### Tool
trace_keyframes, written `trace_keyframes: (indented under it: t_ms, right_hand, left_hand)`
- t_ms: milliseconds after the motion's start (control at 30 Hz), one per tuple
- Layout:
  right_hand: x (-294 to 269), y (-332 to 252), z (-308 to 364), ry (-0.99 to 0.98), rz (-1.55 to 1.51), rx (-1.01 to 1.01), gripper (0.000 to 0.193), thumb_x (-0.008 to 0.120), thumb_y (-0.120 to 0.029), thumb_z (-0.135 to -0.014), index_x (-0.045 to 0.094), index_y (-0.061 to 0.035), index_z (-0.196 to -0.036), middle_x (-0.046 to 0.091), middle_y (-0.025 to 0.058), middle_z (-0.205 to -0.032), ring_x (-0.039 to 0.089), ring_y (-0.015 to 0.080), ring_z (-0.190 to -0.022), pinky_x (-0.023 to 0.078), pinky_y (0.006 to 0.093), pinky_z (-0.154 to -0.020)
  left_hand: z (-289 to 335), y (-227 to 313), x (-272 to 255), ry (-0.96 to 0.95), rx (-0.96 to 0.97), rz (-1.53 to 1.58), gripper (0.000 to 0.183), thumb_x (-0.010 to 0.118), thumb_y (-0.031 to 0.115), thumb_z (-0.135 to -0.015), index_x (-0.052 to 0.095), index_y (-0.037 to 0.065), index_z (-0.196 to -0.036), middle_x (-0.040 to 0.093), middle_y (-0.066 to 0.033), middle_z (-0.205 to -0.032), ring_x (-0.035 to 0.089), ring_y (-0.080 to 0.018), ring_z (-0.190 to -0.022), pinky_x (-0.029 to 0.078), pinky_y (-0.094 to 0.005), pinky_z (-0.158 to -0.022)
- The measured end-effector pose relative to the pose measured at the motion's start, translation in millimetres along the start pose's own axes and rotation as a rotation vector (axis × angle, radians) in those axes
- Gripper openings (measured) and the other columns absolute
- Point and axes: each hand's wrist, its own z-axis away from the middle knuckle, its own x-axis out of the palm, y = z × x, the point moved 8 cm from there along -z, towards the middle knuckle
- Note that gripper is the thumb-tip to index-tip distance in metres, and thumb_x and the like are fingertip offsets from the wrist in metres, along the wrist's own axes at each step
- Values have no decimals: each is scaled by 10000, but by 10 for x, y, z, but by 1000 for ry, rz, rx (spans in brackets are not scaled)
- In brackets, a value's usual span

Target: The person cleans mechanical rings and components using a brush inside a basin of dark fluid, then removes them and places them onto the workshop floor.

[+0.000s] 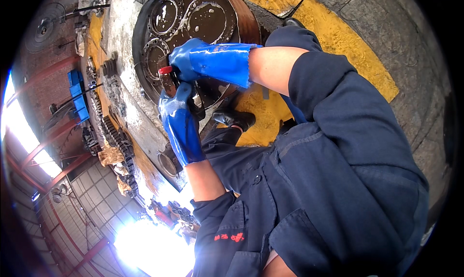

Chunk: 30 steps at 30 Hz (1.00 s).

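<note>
Both my hands wear long blue rubber gloves and meet over the near left rim of a round metal tub [137, 59]. My right hand [186, 62] is closed on a small red-ended tool [165, 70], which juts out past the fingers; its kind cannot be made out. Just below it my left hand [176, 105] is curled, fingers bent beside a dark piece [197, 105] mostly hidden by the glove. Dark, wet liquid with foam flecks covers the tub's inside. Several ring-shaped parts lie in it, among them a large ring [210, 18] and a smaller ring [164, 15].
A pale, worn bench top [125, 40] runs beside the tub on the left. Along it lie greasy gears and toothed shafts [113, 137], with a blue metal piece [78, 96]. Yellow boards [343, 40] cover part of the floor. My black shoe [234, 118] stands close to the tub.
</note>
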Motion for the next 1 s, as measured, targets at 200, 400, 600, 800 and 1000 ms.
trace_keyframes:
  t_ms: [200,400,600,800,1000]
  right_hand:
    - [54,44,-37,-45,30,38,284,712,-258,-778,835,-151,-1011,798,72,-1026,775,280,-966,623,385,-822]
    - [30,51,-20,-38,42,55,290,713,-254,-786,832,-151,-1030,797,71,-1046,773,280,-979,622,388,-830]
    - [39,58,-27,-22,25,47,295,717,-258,-791,832,-156,-1042,796,67,-1054,770,283,-993,620,389,-844]
    - [36,44,-24,-31,19,41,302,719,-263,-790,832,-160,-1050,797,66,-1059,769,286,-998,621,396,-849]
    - [18,41,-9,-35,31,47,301,720,-262,-785,833,-157,-1043,798,61,-1062,771,284,-996,623,399,-842]
  left_hand:
    - [-3,-20,12,-53,-27,-16,298,732,134,-924,679,7,-1188,727,-53,-973,663,-148,-836,501,-286,-763]
    - [-26,-21,0,-64,-8,-48,301,735,143,-923,683,4,-1184,733,-56,-977,670,-148,-842,506,-285,-767]
    - [7,-16,-17,3,-57,-95,294,742,149,-923,689,1,-1171,734,-59,-975,667,-152,-841,505,-285,-770]
    - [-6,-27,-31,-21,-30,-59,307,754,148,-925,687,-4,-1183,737,-59,-981,667,-152,-851,503,-282,-779]
    - [9,-5,12,-23,-51,-39,303,752,120,-921,683,-3,-1190,737,-59,-995,669,-152,-861,507,-284,-786]
